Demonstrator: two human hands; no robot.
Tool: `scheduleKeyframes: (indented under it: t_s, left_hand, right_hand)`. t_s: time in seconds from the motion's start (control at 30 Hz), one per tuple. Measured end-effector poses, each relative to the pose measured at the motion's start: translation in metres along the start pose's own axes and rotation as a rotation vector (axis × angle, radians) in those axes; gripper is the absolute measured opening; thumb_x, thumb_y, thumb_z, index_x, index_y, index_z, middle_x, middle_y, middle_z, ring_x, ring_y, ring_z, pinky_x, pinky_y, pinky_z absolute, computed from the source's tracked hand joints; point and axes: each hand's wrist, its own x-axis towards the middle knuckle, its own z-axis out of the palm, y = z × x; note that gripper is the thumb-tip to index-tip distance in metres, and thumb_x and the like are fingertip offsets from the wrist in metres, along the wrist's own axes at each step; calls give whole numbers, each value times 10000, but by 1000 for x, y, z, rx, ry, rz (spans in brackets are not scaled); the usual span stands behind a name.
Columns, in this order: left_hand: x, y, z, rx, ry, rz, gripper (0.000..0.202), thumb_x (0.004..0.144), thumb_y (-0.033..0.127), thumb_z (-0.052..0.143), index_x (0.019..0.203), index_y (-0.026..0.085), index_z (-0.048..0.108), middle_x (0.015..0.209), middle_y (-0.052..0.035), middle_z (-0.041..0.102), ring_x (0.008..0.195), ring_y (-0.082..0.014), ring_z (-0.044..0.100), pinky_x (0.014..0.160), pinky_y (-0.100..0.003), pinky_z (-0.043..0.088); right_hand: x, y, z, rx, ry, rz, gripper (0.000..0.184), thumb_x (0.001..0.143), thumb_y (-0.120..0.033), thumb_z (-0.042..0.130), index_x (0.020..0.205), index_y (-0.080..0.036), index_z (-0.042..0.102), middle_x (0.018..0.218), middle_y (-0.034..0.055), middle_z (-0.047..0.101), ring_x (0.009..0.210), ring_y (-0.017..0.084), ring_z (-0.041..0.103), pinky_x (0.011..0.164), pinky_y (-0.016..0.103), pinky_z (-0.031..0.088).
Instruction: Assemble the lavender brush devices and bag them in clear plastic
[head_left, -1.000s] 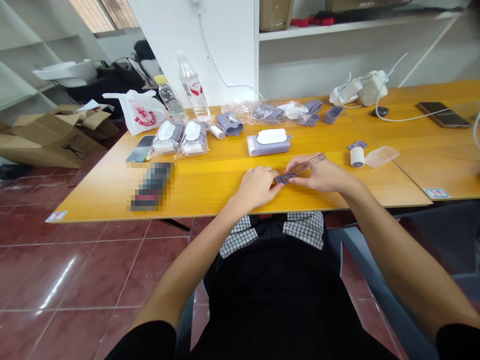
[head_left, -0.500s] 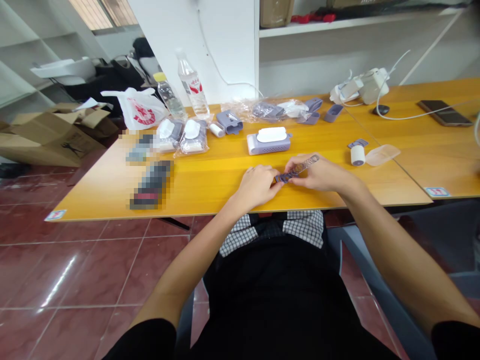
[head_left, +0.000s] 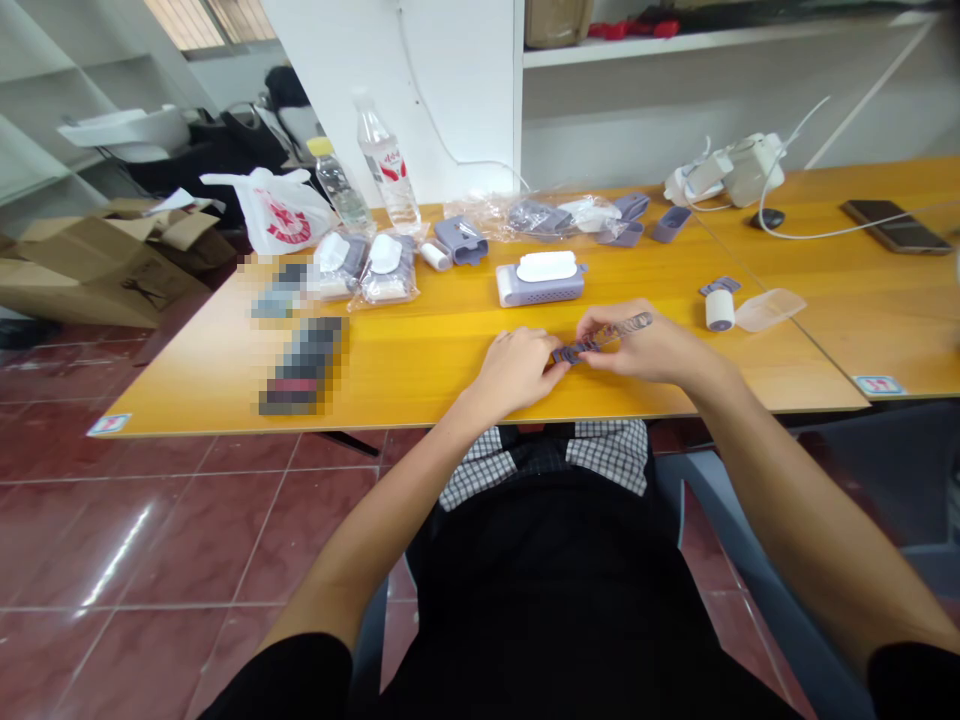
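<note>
Both my hands meet over the near edge of the orange table (head_left: 420, 375). My left hand (head_left: 517, 368) pinches the near end of a narrow purple perforated strip (head_left: 592, 344). My right hand (head_left: 646, 347) has its fingers closed round the far part of the same strip, whose tip sticks out past the fingers. The strip is held just above the tabletop. Behind my hands lies a purple box with a white lid (head_left: 541, 279).
Bagged purple and white parts (head_left: 367, 270), two water bottles (head_left: 386, 172), a white plastic bag (head_left: 281, 215), a small white roll (head_left: 718, 309) and a clear lid (head_left: 766, 309) lie on the table. Chargers (head_left: 731, 170) and a phone (head_left: 896, 227) sit on the right table. Cardboard boxes (head_left: 97, 265) stand left.
My hands have stayed in place. The strip has turned a little between my fingers, so its far tip now shows its holes again.
</note>
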Motion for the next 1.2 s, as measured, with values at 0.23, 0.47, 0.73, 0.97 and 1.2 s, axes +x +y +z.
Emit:
scheduleKeyframes:
  t_s: [0.23, 0.47, 0.73, 0.97, 1.2]
  left_hand:
    - [0, 0, -1, 2, 3, 5, 243, 1068, 362, 620, 1097, 193, 792, 1027, -110, 780, 1031, -298, 710, 928, -449, 549]
    - [-1, 1, -2, 6, -3, 2, 256, 1069, 350, 615, 1144, 186, 797, 1050, -107, 787, 1029, -291, 715, 943, -448, 557]
    - [0, 0, -1, 12, 4, 9, 247, 1067, 347, 617, 1122, 181, 791, 1052, -106, 793, 1014, -286, 721, 928, -441, 559]
    - [0, 0, 0, 19, 8, 11, 267, 1066, 345, 625, 1184, 165, 784, 1063, -114, 795, 1012, -287, 724, 924, -441, 557]
    - [0, 1, 0, 18, 4, 11, 257, 1064, 338, 633, 1187, 174, 787, 1061, -111, 798, 1009, -287, 724, 915, -438, 558]
  right_hand:
    - [0, 4, -3, 12, -34, 7, 101, 858, -281, 773, 944, -270, 723, 958, 53, 810, 880, 291, 736, 886, 439, 568]
    - [1, 0, -5, 9, 10, -79, 83, 879, -336, 731, 939, -277, 736, 1111, 71, 802, 996, 296, 749, 949, 449, 598]
    - [0, 7, -3, 63, -57, -30, 152, 857, -333, 758, 1000, -337, 808, 979, -3, 842, 917, 314, 794, 934, 470, 633]
    - [-2, 4, -4, 136, -67, -45, 188, 881, -291, 733, 1047, -315, 816, 1040, 6, 854, 956, 308, 805, 964, 466, 621]
    - [0, 5, -3, 116, -44, -34, 196, 891, -323, 736, 1069, -279, 805, 1030, 40, 850, 941, 291, 790, 945, 473, 616]
